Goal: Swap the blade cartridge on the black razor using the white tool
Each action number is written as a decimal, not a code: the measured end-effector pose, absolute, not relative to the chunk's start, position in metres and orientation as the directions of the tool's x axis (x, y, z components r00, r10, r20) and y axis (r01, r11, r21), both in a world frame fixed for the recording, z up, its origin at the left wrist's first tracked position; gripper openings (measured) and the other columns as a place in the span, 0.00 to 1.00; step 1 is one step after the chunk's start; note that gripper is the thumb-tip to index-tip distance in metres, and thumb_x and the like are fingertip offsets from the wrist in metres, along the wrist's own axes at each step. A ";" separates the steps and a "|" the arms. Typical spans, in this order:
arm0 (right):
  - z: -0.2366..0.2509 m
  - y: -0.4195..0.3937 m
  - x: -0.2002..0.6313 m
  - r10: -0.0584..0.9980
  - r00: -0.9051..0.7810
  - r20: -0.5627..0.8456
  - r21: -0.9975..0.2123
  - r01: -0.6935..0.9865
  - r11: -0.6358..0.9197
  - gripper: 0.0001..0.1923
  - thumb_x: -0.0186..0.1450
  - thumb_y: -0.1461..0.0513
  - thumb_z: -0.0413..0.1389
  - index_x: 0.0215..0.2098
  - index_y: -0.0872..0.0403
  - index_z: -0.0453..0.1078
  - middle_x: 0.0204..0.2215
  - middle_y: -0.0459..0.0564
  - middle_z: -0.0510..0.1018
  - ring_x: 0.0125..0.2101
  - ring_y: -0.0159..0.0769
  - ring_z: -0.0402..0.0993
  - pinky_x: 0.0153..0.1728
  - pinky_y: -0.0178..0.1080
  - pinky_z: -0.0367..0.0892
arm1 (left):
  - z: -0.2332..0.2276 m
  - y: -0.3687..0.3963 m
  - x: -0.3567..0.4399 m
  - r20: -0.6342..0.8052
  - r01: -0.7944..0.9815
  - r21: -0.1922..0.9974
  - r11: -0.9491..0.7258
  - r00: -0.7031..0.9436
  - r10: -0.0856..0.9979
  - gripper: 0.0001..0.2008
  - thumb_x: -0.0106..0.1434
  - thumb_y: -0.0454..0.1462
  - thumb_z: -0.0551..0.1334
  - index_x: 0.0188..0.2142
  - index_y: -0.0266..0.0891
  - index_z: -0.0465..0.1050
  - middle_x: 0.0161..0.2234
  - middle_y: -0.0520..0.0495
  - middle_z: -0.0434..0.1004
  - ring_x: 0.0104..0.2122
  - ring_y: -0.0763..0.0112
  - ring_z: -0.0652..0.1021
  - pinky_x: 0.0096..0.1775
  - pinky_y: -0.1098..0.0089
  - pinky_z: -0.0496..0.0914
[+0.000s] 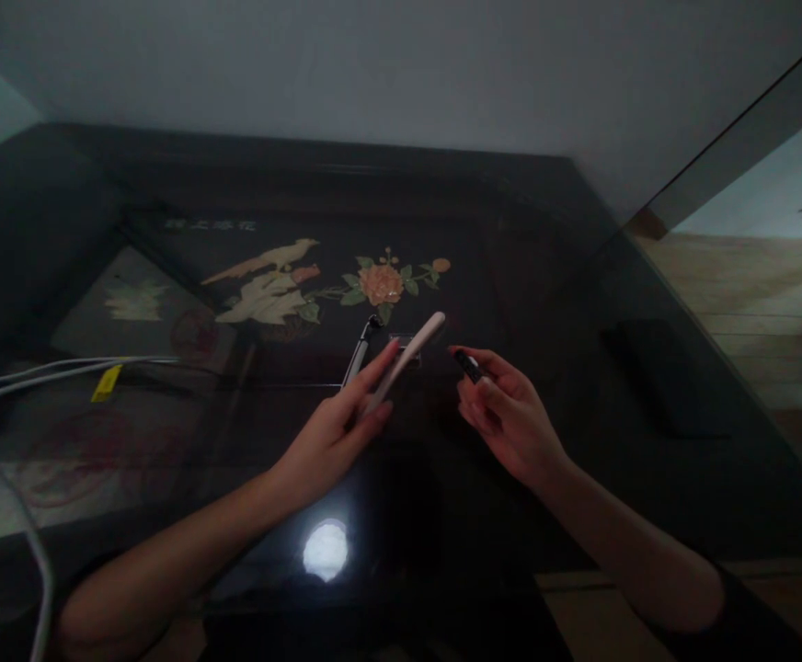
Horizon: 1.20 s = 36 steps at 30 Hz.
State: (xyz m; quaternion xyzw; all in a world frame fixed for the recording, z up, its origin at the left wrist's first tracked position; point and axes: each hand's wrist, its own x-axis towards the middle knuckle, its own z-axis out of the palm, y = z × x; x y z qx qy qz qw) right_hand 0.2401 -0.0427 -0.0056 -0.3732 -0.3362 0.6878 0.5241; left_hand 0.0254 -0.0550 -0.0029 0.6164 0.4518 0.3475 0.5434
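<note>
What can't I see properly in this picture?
All in the head view:
- White stick: its lower part is hidden by the left hand's grip.
- Pale rod behind it: its near end is hidden by the same hand.
- Small black piece: partly covered by the right hand's grip.
- White cable: cut off by the bottom edge.
- Yellow tag: any writing is too small and blurred.

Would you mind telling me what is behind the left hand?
A slim, pale grey, black-tipped rod shows beyond the left hand, against the glossy black tabletop; the hand hides its near end.
</note>
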 end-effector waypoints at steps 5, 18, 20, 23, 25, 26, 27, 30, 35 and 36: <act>-0.005 -0.041 0.242 0.956 -0.208 -0.209 -0.845 -0.453 -0.284 0.20 0.53 0.56 0.69 0.43 0.52 0.74 0.17 0.36 0.62 0.16 0.23 0.48 0.17 0.33 0.43 | -0.003 -0.045 0.021 -0.151 0.064 0.988 0.138 0.315 0.937 0.17 0.69 0.44 0.56 0.54 0.43 0.59 0.22 0.60 0.59 0.17 0.79 0.59 0.18 0.80 0.54; -0.008 -0.038 0.246 0.913 -0.291 -0.286 -0.852 -0.359 -0.381 0.21 0.52 0.58 0.70 0.42 0.52 0.73 0.21 0.38 0.65 0.17 0.22 0.55 0.17 0.30 0.48 | 0.009 -0.014 -0.005 0.090 0.274 0.958 -0.089 0.007 0.996 0.14 0.70 0.43 0.52 0.32 0.38 0.66 0.23 0.55 0.62 0.21 0.76 0.63 0.23 0.76 0.58; -0.008 -0.037 0.246 0.913 -0.287 -0.291 -0.854 -0.352 -0.383 0.21 0.52 0.58 0.70 0.42 0.52 0.73 0.22 0.38 0.65 0.17 0.22 0.56 0.16 0.30 0.48 | 0.011 -0.010 -0.009 0.100 0.393 0.915 -0.087 -0.013 0.995 0.14 0.69 0.43 0.52 0.32 0.37 0.69 0.23 0.54 0.63 0.22 0.74 0.64 0.24 0.74 0.59; -0.008 -0.036 0.246 0.913 -0.289 -0.287 -0.863 -0.335 -0.377 0.20 0.53 0.58 0.70 0.42 0.52 0.72 0.21 0.38 0.64 0.17 0.22 0.55 0.16 0.30 0.47 | 0.011 -0.005 -0.014 0.084 0.522 0.850 -0.076 0.010 0.996 0.14 0.67 0.44 0.55 0.34 0.37 0.74 0.26 0.51 0.69 0.26 0.71 0.68 0.28 0.72 0.62; -0.008 -0.035 0.246 0.912 -0.289 -0.290 -0.867 -0.323 -0.378 0.21 0.53 0.58 0.69 0.42 0.52 0.72 0.21 0.38 0.64 0.16 0.21 0.55 0.16 0.30 0.47 | 0.008 -0.002 -0.016 0.058 0.548 0.833 -0.070 0.039 0.998 0.15 0.65 0.45 0.56 0.36 0.37 0.76 0.31 0.49 0.75 0.31 0.67 0.73 0.33 0.71 0.65; -0.007 -0.035 0.246 0.912 -0.287 -0.295 -0.868 -0.319 -0.381 0.21 0.53 0.58 0.70 0.42 0.52 0.72 0.21 0.38 0.64 0.16 0.21 0.55 0.16 0.30 0.47 | 0.006 0.000 -0.017 0.039 0.549 0.834 -0.060 0.050 0.998 0.16 0.65 0.45 0.56 0.37 0.37 0.77 0.33 0.48 0.77 0.34 0.65 0.74 0.36 0.70 0.67; -0.007 -0.035 0.246 0.911 -0.285 -0.300 -0.868 -0.316 -0.384 0.21 0.53 0.58 0.70 0.42 0.52 0.72 0.21 0.38 0.64 0.16 0.22 0.55 0.16 0.30 0.47 | 0.003 0.001 -0.019 0.018 0.544 0.837 -0.047 0.059 0.998 0.16 0.64 0.45 0.56 0.38 0.37 0.77 0.34 0.47 0.78 0.35 0.63 0.75 0.37 0.69 0.68; -0.006 -0.035 0.246 0.909 -0.283 -0.306 -0.867 -0.312 -0.389 0.21 0.52 0.58 0.70 0.42 0.52 0.72 0.21 0.38 0.65 0.17 0.22 0.56 0.16 0.30 0.48 | -0.005 0.006 -0.023 -0.027 0.534 0.846 -0.014 0.069 0.997 0.17 0.61 0.45 0.58 0.43 0.36 0.76 0.34 0.46 0.78 0.34 0.63 0.76 0.36 0.68 0.70; -0.004 -0.035 0.247 0.903 -0.287 -0.319 -0.868 -0.294 -0.400 0.23 0.52 0.58 0.70 0.43 0.52 0.71 0.21 0.38 0.65 0.17 0.22 0.57 0.17 0.29 0.50 | -0.015 0.011 -0.027 -0.016 0.650 0.760 -0.024 0.056 0.998 0.28 0.60 0.41 0.60 0.58 0.35 0.64 0.30 0.51 0.76 0.30 0.64 0.77 0.35 0.67 0.70; -0.004 -0.035 0.247 0.901 -0.285 -0.325 -0.867 -0.291 -0.405 0.23 0.52 0.58 0.70 0.43 0.52 0.71 0.21 0.38 0.66 0.17 0.22 0.57 0.17 0.29 0.50 | -0.016 0.011 -0.027 -0.011 0.675 0.737 -0.031 0.058 0.998 0.29 0.60 0.40 0.59 0.60 0.35 0.61 0.29 0.51 0.75 0.30 0.65 0.77 0.36 0.67 0.70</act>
